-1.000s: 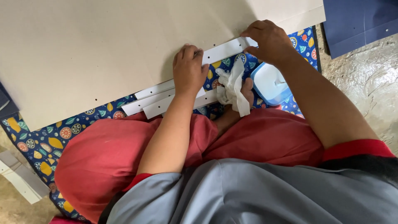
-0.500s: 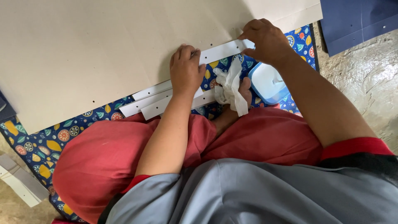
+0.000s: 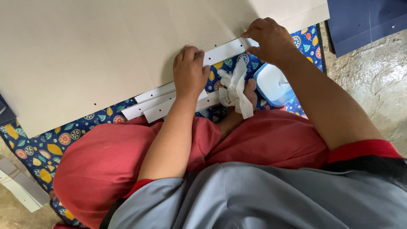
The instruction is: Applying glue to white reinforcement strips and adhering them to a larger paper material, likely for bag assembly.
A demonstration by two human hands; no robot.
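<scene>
Left hand (image 3: 189, 72) lies palm down, fingers curled, pressing on a white punched strip (image 3: 224, 51) where the strip runs under the edge of the big beige board (image 3: 106, 51). It grips nothing; it is flat pressure only. Right hand (image 3: 271, 40) is further along the same strip, near the board's far corner, fingertips pinched on the strip's end. The strip lies slantwise along the board's near edge, with small holes along it, partly hidden by both hands.

Just below the left hand, two more white strips (image 3: 169, 104) lie side by side, touching, on the patterned mat (image 3: 51, 140). Whether they run under the board I cannot tell.

Between the forearms, a crumpled white tissue (image 3: 235, 87) sits against a bare foot (image 3: 237, 112) tucked in from below. Just beside it, under the right forearm, is a pale blue lidded box (image 3: 271, 85), partly covered by the arm.

The person sits cross-legged in red trousers (image 3: 127, 157) and a grey top with red sleeve trim. The mat is dark blue with a fruit and leaf print. The floor (image 3: 373, 80) at the right is glossy grey stone. Dark blue sheets (image 3: 364, 19) lie at the upper right corner. White pieces (image 3: 21, 186) lie at the lower left, off the mat.
</scene>
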